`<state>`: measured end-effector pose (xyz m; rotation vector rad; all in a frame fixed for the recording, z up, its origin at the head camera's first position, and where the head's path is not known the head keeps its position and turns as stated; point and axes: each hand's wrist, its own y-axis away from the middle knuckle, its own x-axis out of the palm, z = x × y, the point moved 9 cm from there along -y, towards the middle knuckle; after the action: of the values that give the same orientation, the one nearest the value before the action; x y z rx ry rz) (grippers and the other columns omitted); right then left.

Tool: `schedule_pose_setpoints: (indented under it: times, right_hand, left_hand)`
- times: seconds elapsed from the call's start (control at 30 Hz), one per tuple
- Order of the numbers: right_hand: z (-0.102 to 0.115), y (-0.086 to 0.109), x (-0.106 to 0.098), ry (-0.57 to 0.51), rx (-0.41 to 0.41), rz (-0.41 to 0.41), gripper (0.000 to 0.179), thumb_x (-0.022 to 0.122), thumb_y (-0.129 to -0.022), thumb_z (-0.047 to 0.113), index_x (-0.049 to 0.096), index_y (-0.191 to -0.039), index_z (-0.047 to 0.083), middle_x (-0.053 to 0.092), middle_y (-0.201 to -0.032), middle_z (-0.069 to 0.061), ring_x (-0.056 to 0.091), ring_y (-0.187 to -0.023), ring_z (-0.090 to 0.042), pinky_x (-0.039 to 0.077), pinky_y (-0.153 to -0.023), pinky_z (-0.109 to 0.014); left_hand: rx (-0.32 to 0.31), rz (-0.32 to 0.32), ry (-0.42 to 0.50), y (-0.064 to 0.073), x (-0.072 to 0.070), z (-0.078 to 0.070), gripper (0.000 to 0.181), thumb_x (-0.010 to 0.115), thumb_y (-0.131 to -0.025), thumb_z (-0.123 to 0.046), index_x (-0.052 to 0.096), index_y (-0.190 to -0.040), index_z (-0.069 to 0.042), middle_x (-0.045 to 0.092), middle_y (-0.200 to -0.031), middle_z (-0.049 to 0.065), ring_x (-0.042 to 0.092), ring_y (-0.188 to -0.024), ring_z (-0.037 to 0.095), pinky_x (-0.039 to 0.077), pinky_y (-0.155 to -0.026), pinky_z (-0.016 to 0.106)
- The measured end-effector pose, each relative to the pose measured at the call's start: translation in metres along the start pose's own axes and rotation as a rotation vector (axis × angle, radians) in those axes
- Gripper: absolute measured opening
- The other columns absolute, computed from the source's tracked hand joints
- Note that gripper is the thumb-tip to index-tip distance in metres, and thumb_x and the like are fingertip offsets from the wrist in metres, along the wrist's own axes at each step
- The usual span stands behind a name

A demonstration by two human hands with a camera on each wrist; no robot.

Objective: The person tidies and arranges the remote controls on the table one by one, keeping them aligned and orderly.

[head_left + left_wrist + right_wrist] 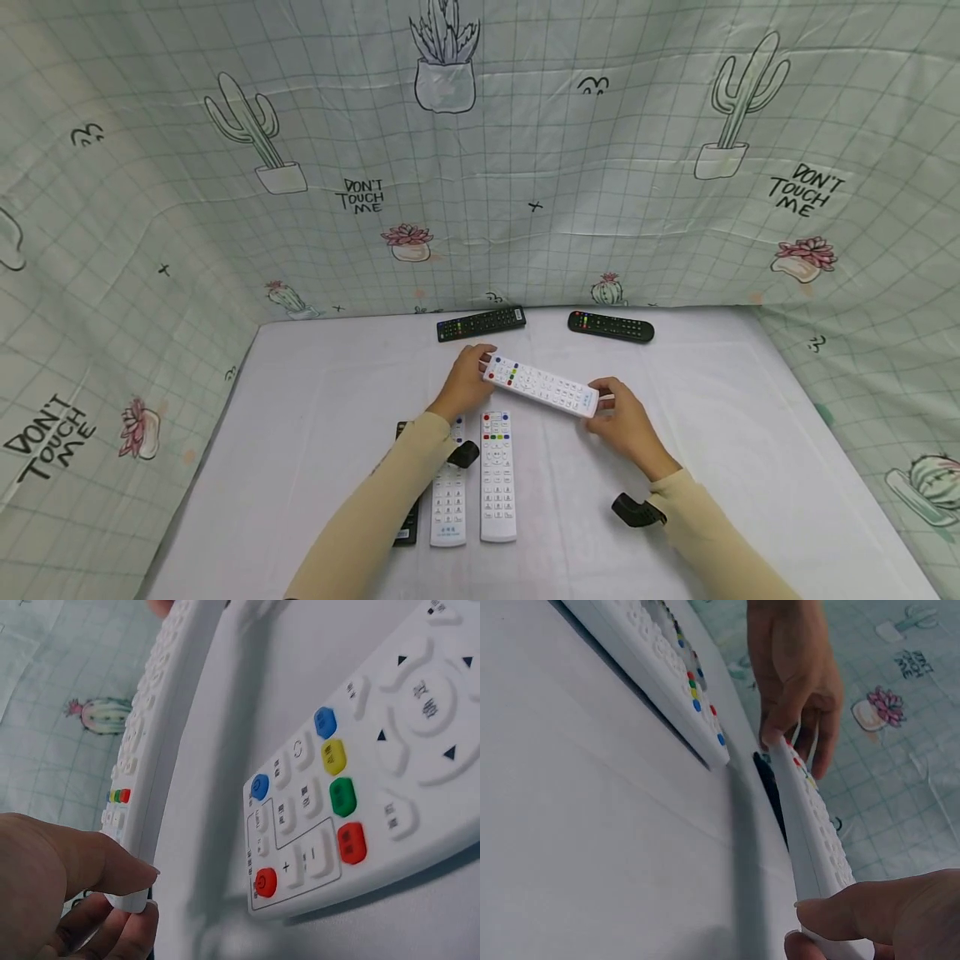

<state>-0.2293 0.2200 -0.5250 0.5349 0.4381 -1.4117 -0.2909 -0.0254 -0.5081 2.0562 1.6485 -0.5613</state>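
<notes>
Both hands hold one white remote control (542, 385) by its two ends, raised above the white table. My left hand (462, 383) pinches the end with the coloured buttons; in the left wrist view its thumb (112, 866) lies along the remote's edge. At the opposite end my right hand (624, 423) grips with thumb and fingers, as the right wrist view also shows. The remote slants, its left end farther from me. Below it on the table lies a second white remote (498, 479), lengthwise. Left of that, another white remote (448, 508) is partly covered by the left forearm.
A black remote (406, 529) lies at the left of the row, mostly under the left sleeve. Toward the back edge are two more black remotes, one at left (480, 323) and one at right (611, 326). A patterned cloth (525, 167) hangs behind and beside the table.
</notes>
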Motion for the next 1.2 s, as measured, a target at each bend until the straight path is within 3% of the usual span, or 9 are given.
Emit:
schedule_pose_setpoints:
  times: [0.3, 0.57, 1.2]
  right_hand:
    - [-0.005, 0.028, 0.003, -0.003, 0.017, 0.017, 0.059, 0.079, -0.080, -0.004, 0.058, -0.135, -0.005, 0.059, -0.131, -0.026, 0.063, -0.112, -0.037, 0.054, -0.087, -0.041]
    - [-0.010, 0.046, 0.009, -0.062, 0.050, 0.042, 0.061, 0.076, -0.075, -0.007, 0.060, -0.133, -0.003, 0.059, -0.127, -0.022, 0.063, -0.108, -0.032, 0.052, -0.078, -0.032]
    - [-0.012, 0.076, 0.025, -0.162, 0.083, 0.118, 0.063, 0.081, -0.067, -0.013, 0.058, -0.126, -0.006, 0.062, -0.111, -0.012, 0.059, -0.094, -0.021, 0.051, -0.076, -0.025]
  left_hand:
    - [0.011, 0.055, -0.044, 0.009, 0.011, -0.006, 0.066, 0.062, -0.086, 0.019, 0.054, -0.149, 0.002, 0.056, -0.138, 0.020, 0.058, -0.120, 0.031, 0.054, -0.103, 0.043]
    - [0.043, 0.092, -0.098, 0.011, 0.021, -0.013, 0.068, 0.064, -0.086, 0.019, 0.053, -0.151, 0.001, 0.056, -0.139, 0.019, 0.059, -0.124, 0.032, 0.053, -0.106, 0.042]
    - [0.143, 0.221, -0.160, 0.017, 0.040, -0.031, 0.068, 0.063, -0.084, 0.022, 0.057, -0.148, -0.002, 0.059, -0.135, 0.016, 0.059, -0.126, 0.030, 0.053, -0.104, 0.041]
